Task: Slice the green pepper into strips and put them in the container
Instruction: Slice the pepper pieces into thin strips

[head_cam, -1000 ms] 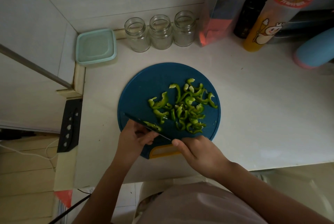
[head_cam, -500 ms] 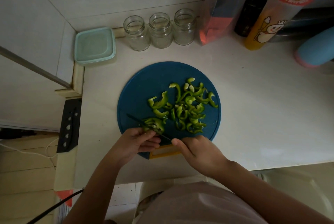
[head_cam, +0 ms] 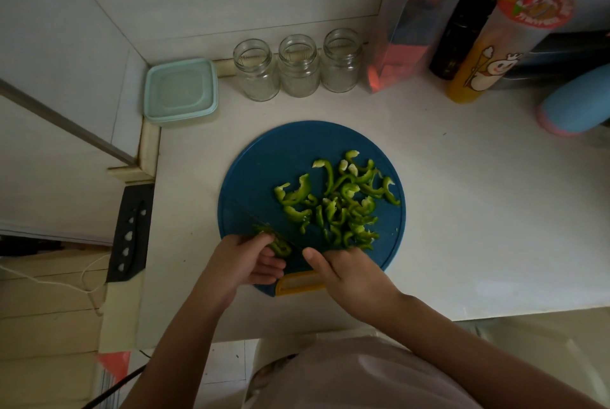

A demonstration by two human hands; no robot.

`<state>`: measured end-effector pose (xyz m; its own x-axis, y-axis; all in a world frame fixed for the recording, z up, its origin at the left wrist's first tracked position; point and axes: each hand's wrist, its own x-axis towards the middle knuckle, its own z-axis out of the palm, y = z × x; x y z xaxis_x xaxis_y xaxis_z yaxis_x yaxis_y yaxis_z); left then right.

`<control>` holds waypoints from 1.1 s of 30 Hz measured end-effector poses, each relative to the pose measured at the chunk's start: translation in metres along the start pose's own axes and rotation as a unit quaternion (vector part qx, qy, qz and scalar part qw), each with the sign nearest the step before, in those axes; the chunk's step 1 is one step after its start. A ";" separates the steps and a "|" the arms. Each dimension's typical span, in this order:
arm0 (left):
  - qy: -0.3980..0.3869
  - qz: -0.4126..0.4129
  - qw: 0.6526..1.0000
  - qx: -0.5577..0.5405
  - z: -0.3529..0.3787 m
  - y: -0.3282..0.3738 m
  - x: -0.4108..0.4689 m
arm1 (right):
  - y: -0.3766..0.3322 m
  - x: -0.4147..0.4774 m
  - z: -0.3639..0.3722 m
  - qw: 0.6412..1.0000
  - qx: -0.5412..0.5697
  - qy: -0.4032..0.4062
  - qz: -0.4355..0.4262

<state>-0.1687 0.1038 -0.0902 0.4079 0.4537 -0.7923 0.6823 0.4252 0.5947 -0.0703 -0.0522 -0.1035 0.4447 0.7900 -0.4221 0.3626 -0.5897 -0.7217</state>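
A round blue cutting board (head_cam: 264, 158) lies on the white counter with a heap of green pepper strips (head_cam: 340, 204) on its right half. At the board's near edge my left hand (head_cam: 244, 263) holds a small uncut pepper piece (head_cam: 280, 247) down with curled fingers. My right hand (head_cam: 350, 273) grips the handle of a dark knife (head_cam: 251, 217), whose blade runs up-left across that piece. A pale green lidded container (head_cam: 180, 92) sits at the back left corner.
Three empty glass jars (head_cam: 297, 65) stand behind the board. A plastic bag, a dark bottle, a yellow drink cup (head_cam: 495, 45) and a blue bottle (head_cam: 577, 105) crowd the back right. The counter's edge runs just below my hands.
My left hand has drawn the last pepper piece toward the near edge and tightened on it. The knife blade has shifted slightly over that piece.
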 end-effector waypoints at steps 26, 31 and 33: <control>-0.056 0.076 0.994 -0.050 0.003 -0.020 0.010 | -0.006 -0.007 0.006 0.988 0.150 0.006 0.035; -0.062 0.072 0.994 -0.053 0.002 -0.020 0.013 | 0.000 -0.009 0.009 0.988 0.153 0.002 0.024; -0.064 0.072 0.994 -0.055 0.002 -0.021 0.013 | 0.000 -0.009 0.010 0.987 0.159 -0.005 0.034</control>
<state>-0.1765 0.0994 -0.1127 0.5745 0.4156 -0.7052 0.5441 0.4497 0.7083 -0.0829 -0.0575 -0.1051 0.4503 0.7535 -0.4789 0.0565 -0.5594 -0.8270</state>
